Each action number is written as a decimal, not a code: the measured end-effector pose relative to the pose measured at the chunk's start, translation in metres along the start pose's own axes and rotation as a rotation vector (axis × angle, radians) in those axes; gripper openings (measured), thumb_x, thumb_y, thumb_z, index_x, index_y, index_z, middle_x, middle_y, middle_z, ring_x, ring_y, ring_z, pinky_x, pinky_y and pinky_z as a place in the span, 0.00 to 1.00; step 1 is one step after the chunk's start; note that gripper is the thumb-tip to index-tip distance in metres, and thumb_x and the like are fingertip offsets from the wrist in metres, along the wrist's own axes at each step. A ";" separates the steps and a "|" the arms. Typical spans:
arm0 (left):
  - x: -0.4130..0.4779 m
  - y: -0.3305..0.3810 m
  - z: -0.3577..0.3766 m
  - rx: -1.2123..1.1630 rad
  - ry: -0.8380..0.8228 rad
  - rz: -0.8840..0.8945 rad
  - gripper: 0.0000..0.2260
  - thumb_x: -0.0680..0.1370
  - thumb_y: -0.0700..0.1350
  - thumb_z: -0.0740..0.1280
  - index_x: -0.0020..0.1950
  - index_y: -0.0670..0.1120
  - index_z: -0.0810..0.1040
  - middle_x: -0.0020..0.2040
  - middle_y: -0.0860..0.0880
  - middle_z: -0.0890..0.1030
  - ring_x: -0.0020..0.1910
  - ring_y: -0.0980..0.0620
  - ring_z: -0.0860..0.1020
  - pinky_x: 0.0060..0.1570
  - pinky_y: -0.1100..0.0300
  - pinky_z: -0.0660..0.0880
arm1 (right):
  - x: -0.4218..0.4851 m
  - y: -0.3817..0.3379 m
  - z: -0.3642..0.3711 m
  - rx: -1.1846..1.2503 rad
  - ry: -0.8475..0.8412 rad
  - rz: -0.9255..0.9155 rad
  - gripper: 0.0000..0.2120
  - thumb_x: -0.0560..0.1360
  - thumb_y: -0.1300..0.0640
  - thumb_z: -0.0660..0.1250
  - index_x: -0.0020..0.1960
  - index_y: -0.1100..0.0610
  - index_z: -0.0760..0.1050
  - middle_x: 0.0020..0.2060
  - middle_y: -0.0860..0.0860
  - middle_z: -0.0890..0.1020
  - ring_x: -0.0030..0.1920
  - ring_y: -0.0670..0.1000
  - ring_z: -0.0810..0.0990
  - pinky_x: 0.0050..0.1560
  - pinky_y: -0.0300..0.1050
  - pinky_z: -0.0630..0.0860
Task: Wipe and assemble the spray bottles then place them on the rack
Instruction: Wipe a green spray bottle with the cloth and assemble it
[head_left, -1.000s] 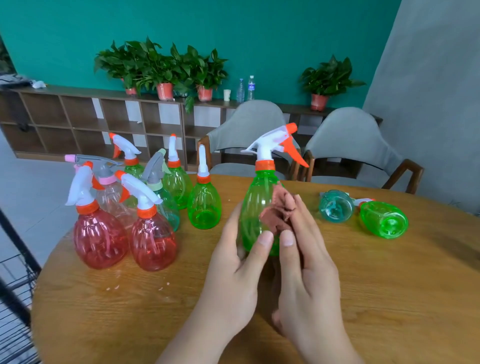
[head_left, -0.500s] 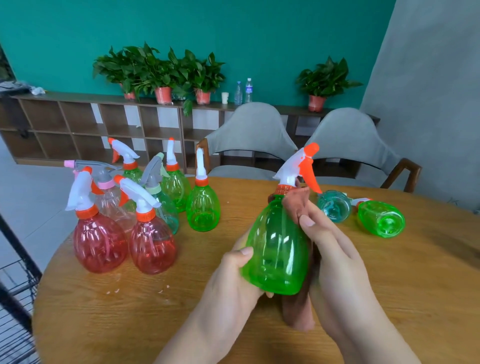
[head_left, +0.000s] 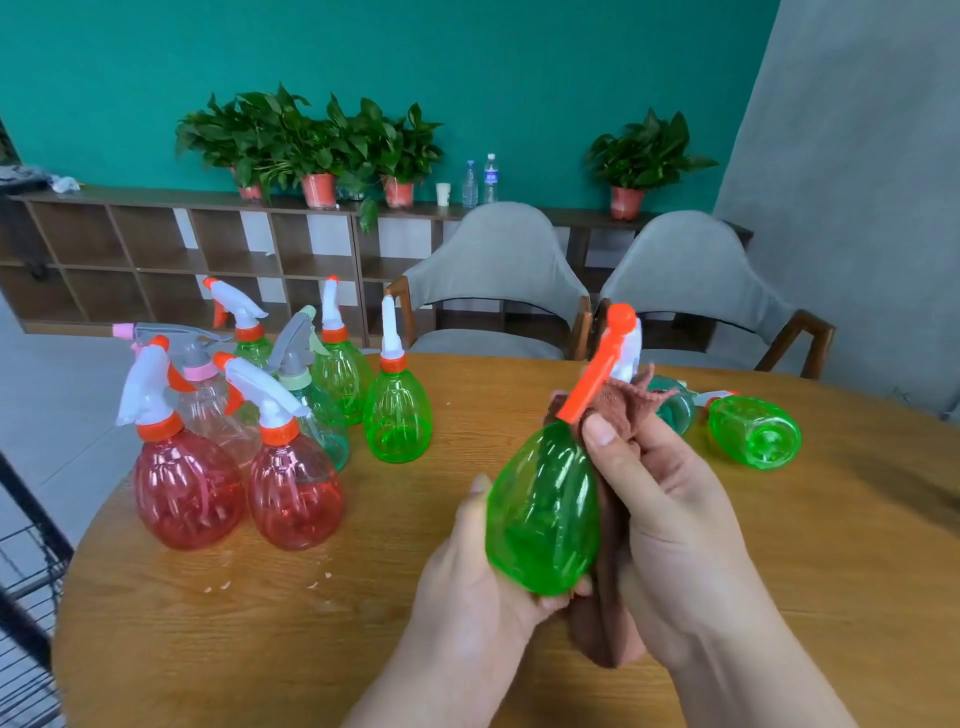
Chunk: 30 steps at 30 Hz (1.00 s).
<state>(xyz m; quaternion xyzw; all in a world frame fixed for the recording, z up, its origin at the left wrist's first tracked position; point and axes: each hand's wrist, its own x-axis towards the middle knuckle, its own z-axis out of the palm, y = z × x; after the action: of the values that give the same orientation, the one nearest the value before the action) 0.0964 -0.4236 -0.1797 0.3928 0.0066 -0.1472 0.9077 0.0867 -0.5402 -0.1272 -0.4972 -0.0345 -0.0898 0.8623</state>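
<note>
Green bottle (head_left: 540, 509) leans head-up rightward; left hand (head_left: 467, 587) grips it, right hand (head_left: 670, 519) pinches cloth (head_left: 623, 402).

One wide-angle view, from the person's head, looks forward and down across the round tabletop (head_left: 831, 545). The left hand (head_left: 467, 582) and right hand (head_left: 670, 525) sit close under the lens. The chairs (head_left: 498, 260), shelf (head_left: 150, 260) and wall (head_left: 467, 62) lie far beyond.
</note>
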 end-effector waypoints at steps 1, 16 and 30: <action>0.002 -0.004 -0.003 0.044 0.033 0.065 0.26 0.83 0.63 0.62 0.72 0.47 0.81 0.62 0.40 0.86 0.52 0.42 0.85 0.54 0.46 0.78 | 0.001 0.003 0.001 0.001 0.049 -0.018 0.14 0.80 0.57 0.71 0.64 0.60 0.84 0.53 0.63 0.86 0.49 0.59 0.85 0.51 0.53 0.85; -0.006 0.015 0.004 0.192 0.084 -0.330 0.28 0.82 0.65 0.61 0.38 0.46 0.87 0.37 0.37 0.81 0.23 0.46 0.74 0.29 0.62 0.63 | 0.005 0.005 -0.006 -0.146 0.005 0.015 0.14 0.81 0.50 0.70 0.61 0.57 0.85 0.51 0.61 0.87 0.48 0.58 0.84 0.50 0.52 0.82; -0.007 -0.012 -0.002 0.974 0.304 0.336 0.38 0.72 0.83 0.45 0.69 0.64 0.74 0.52 0.68 0.81 0.56 0.68 0.78 0.50 0.73 0.70 | -0.001 0.029 0.001 -0.555 0.166 -0.269 0.09 0.84 0.54 0.69 0.62 0.50 0.84 0.51 0.40 0.89 0.53 0.37 0.86 0.52 0.29 0.77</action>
<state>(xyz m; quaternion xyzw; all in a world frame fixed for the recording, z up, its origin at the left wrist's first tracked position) 0.0867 -0.4280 -0.1887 0.7810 0.0058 0.0727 0.6202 0.0916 -0.5246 -0.1514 -0.6953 -0.0038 -0.2494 0.6740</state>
